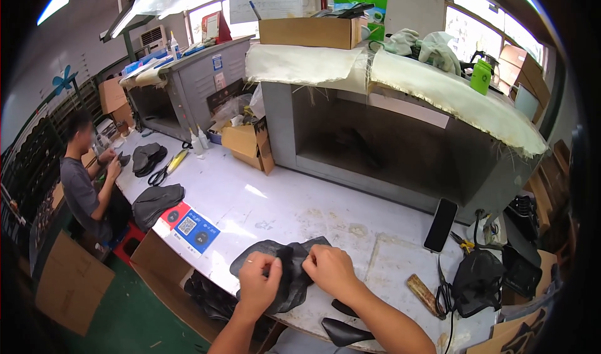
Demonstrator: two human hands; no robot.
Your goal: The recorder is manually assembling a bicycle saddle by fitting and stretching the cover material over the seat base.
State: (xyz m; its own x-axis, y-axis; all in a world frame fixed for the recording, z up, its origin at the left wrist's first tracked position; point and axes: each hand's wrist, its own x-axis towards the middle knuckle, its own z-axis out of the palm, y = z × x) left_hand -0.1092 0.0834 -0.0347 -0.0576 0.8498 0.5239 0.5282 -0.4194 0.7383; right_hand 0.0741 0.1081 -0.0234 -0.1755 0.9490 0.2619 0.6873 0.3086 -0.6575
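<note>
My left hand (260, 283) and my right hand (330, 270) are both closed, fingers pinched on a black leather-like piece (293, 261) between them. This piece is held just over a pile of similar thin, dark pieces (249, 261) at the table's near edge. My fingers hide part of it, so its full outline does not show. Close to my right forearm lies a black pointed piece (345, 333), shaped like a shoe toe, with another dark one partly behind the arm.
A grey metal box oven (278, 125) spans the table's back. At right lie a phone (441, 225), a worn wooden-looking tool (424, 296), scissors (444, 294) and a black bundle (479, 282). Left are dark piles (158, 205) and a seated co-worker (87, 178). A cardboard box (164, 272) stands below.
</note>
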